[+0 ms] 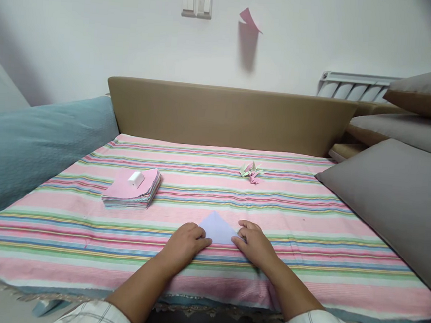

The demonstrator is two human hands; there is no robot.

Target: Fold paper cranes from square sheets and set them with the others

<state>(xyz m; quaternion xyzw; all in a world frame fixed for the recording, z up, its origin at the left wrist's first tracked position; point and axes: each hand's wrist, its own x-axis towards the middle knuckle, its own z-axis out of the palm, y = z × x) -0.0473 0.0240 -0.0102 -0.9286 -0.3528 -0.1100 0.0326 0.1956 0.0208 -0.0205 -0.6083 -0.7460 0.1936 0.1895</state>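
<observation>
A pale lavender sheet of paper (217, 229), folded into a triangle, lies on the striped cloth with one point facing away from me. My left hand (187, 241) closes over its left corner, thumb on the near edge and fingers curled. At the right corner, my right hand (256, 242) pinches the paper between thumb and bent fingers. The fingertips partly cover both side corners.
A stack of coloured paper (129, 189) with a small white block (136, 178) on top stands left. Small folded paper figures (252, 172) sit farther back. Grey cushions (392, 195) border the right, a blue bolster (45, 143) the left, a brown backrest (226, 115) the rear.
</observation>
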